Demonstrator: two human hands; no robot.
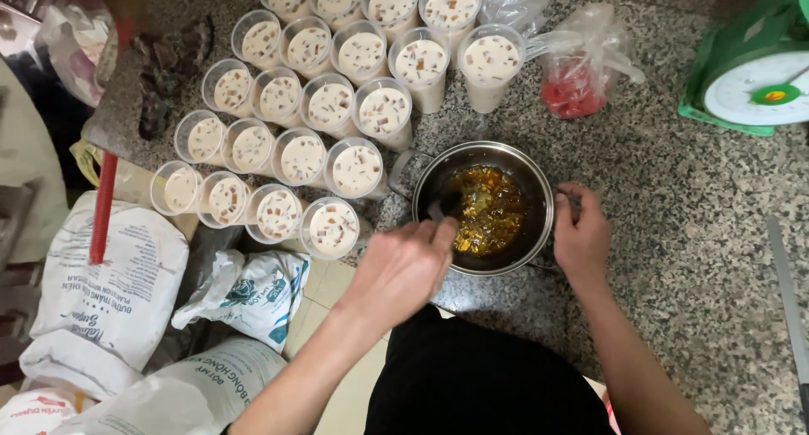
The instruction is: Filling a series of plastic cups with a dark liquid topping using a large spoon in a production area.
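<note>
**Hands at the steel pot of amber jelly**

The steel pot point(483, 207) stands on the speckled granite counter point(691, 233), just right of frame centre. It contains glossy amber-orange chunks point(489, 209) in dark syrup.

Left hand point(403, 266): positioned at the 7 o'clock side of the pot rim. Fingers are curled narrow around the handle of a utensil point(440, 209), whose end reaches into the pot. The utensil type cannot be determined.

Right hand point(580, 233): positioned at the 3 o'clock side of the pot. Fingers are wrapped against the outer wall at the rim, in contact with the pot.

From 9 o'clock to 12 o'clock of the pot, clear plastic cups point(329, 106) stand in close diagonal rows, touching or nearly touching. Each holds a pale milky filling with small brown pieces. The nearest cup point(331, 228) sits just beside the left hand.

At 1 o'clock of the pot lies a knotted clear bag with red contents point(575, 85). At 2 o'clock, at the frame edge, stands a green dial scale point(754, 72).

Printed white sacks point(109, 275) lie on the floor at 8 o'clock, below the counter edge
</note>
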